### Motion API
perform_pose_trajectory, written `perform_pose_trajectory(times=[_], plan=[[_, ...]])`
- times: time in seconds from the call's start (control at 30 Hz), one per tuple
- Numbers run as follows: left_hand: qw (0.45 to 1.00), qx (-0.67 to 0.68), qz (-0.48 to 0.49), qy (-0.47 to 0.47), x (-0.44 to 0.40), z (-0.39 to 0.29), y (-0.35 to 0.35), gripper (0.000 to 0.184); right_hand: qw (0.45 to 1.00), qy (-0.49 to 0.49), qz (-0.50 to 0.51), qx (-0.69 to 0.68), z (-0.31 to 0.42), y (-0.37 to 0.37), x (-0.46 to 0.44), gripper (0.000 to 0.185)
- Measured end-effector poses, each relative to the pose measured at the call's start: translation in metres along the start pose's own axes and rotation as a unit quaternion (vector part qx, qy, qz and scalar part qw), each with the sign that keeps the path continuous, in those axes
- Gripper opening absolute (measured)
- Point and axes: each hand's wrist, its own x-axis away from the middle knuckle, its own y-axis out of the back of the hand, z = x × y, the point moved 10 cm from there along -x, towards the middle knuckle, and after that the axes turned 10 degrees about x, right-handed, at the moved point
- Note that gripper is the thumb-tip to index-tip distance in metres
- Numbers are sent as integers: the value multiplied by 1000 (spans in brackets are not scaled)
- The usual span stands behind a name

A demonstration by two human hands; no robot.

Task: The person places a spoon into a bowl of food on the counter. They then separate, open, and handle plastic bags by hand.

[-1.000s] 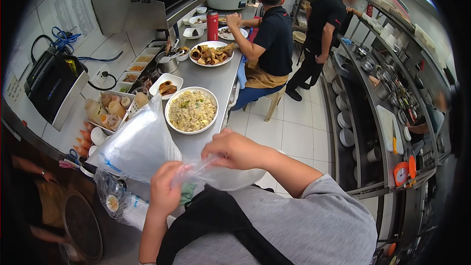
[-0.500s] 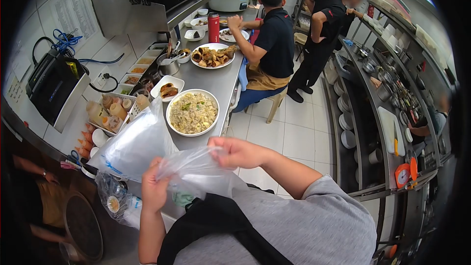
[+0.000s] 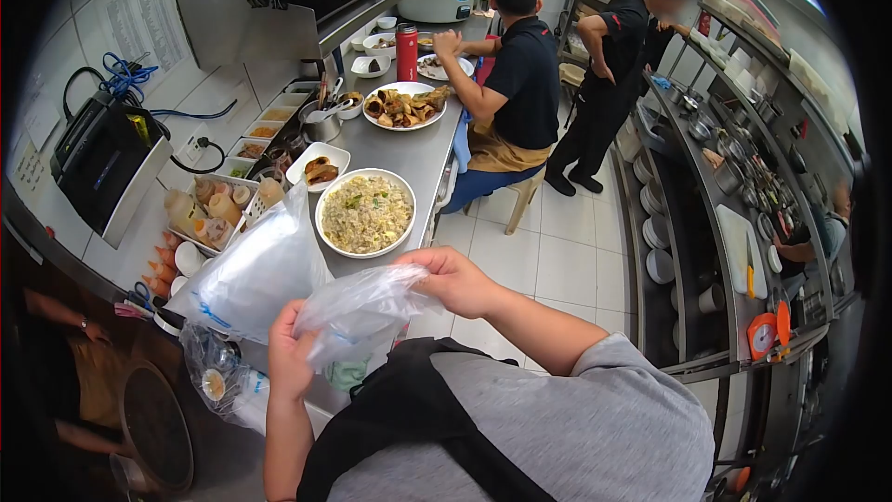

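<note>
A clear plastic bag (image 3: 360,309) is stretched between my two hands in front of my chest. My left hand (image 3: 290,346) pinches its left end, and my right hand (image 3: 453,281) grips the right end. Just beyond the bag, a white bowl of fried rice (image 3: 366,214) stands on the steel counter (image 3: 423,163). Left of the bowl lies a larger stack of clear plastic bags (image 3: 255,270). Behind it is a small square dish with browned pieces of food (image 3: 320,170).
A plate of browned food (image 3: 406,107) and a red bottle (image 3: 407,54) stand farther along the counter. Sauce bottles (image 3: 212,209) line the wall side. One person (image 3: 511,84) sits at the counter; another (image 3: 609,65) stands by the steel shelves (image 3: 706,195) on the right.
The bag between my hands has been drawn up and bunched; its lower part no longer hangs across my chest. My right hand has shifted slightly right and the bowls stay put.
</note>
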Motion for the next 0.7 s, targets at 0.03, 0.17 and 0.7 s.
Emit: perform_pose_trajectory(times=[0.03, 0.17, 0.7], plan=[[998, 50, -21, 2, -1, 1, 5, 16, 993, -74, 14, -90, -13, -6, 4, 20], [989, 147, -32, -4, 3, -6, 5, 16, 963, -157, 218, 19, -33, -36, 17, 20], [931, 358, 52, 46, 20, 25, 26, 46, 947, -132, 237, -174, -33, -39, 24, 35]])
